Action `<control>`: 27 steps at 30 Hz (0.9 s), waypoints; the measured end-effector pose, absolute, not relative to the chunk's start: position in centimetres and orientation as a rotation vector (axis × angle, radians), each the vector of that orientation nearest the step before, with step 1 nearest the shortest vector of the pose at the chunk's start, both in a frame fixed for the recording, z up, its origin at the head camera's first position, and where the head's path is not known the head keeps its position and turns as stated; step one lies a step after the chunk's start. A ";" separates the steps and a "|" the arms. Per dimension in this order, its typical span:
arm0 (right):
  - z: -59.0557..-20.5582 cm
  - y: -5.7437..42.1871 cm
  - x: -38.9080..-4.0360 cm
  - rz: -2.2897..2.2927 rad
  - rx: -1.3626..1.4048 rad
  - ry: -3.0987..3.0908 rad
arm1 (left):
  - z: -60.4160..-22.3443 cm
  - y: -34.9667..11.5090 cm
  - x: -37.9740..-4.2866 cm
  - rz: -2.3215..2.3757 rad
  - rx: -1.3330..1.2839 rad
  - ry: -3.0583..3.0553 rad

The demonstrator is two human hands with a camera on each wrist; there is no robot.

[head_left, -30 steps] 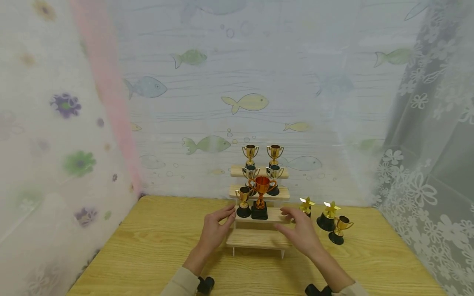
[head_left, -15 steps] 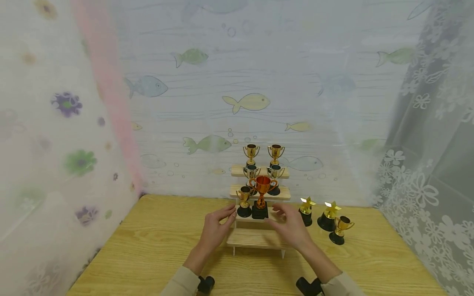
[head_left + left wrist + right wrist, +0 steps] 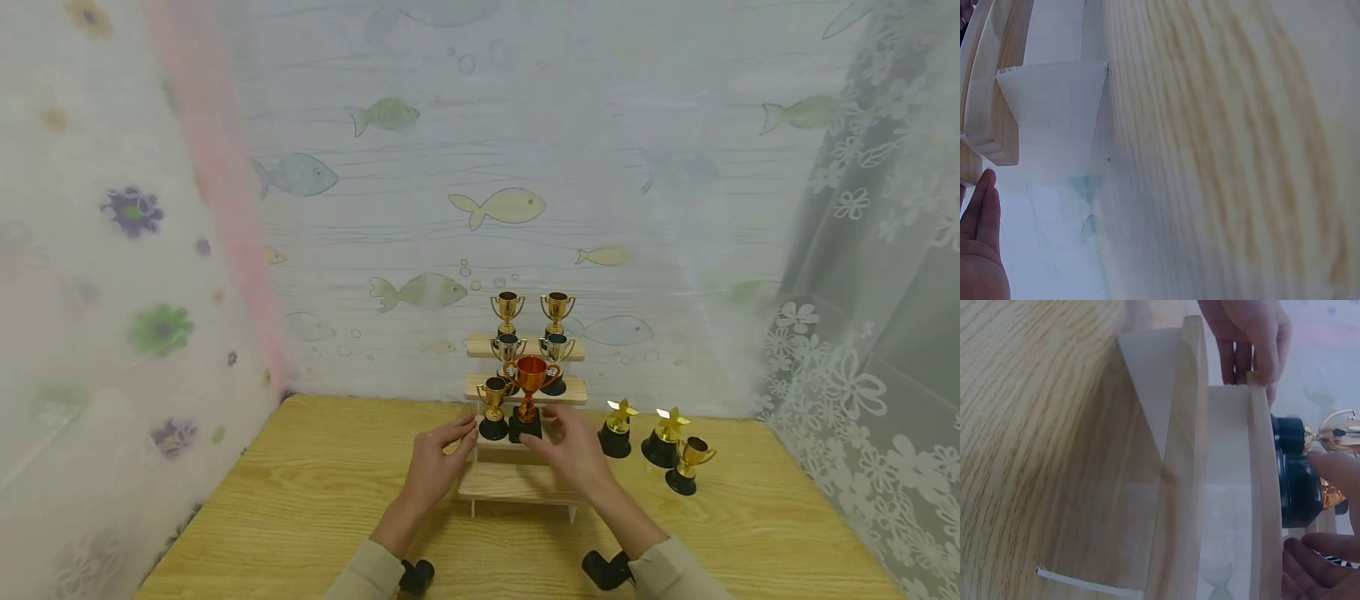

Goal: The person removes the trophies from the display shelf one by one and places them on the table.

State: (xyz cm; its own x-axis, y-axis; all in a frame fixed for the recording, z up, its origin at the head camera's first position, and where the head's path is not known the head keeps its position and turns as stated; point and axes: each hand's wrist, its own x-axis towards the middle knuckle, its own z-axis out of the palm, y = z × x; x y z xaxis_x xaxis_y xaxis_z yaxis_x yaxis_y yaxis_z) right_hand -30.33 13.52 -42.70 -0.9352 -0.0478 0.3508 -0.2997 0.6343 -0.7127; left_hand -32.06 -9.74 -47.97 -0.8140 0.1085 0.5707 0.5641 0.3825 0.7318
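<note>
The right hand (image 3: 576,450) is grasping the glossy orange trophy (image 3: 530,377) by its square black base (image 3: 525,424); the left hand (image 3: 437,464), fingers straight, touches the rounded edge of the four-tier pale wood stand (image 3: 517,484). Five shiny cups (image 3: 494,393) stand between and beyond the hands, and rightward, across a gap of grained tabletop (image 3: 637,485), two star trophies (image 3: 666,429) and one gold cup (image 3: 693,454).

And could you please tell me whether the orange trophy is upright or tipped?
Upright: the orange trophy stands on its black base, cup facing up.
</note>
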 end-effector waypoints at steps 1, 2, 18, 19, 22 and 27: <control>-42.8 13.5 -30.4 1.190 0.274 -2.560 | -48.0 -9.7 -32.1 -1.421 -0.582 -2.213; -42.8 13.4 -30.5 1.183 0.270 -2.559 | -48.0 -9.7 -32.1 -1.419 -0.584 -2.212; -43.0 12.6 -31.2 1.193 0.263 -2.518 | -48.1 -9.8 -32.1 -1.413 -0.586 -2.220; -43.1 12.5 -31.3 1.190 0.261 -2.519 | -48.1 -9.8 -32.1 -1.414 -0.588 -2.218; -43.2 12.4 -31.4 1.184 0.261 -2.516 | -48.1 -9.8 -32.1 -1.418 -0.590 -2.215; -43.3 12.2 -31.5 1.195 0.274 -2.498 | -48.1 -9.9 -32.1 -1.419 -0.593 -2.216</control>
State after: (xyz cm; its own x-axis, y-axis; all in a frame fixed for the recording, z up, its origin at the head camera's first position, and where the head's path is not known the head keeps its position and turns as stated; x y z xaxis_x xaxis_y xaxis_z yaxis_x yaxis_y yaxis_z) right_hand -31.48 12.21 -43.29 -0.9175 -0.0200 0.3972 -0.3218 0.6242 -0.7119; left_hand -32.13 -9.88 -48.10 -0.8107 0.1177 0.5735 0.5701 0.3813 0.7277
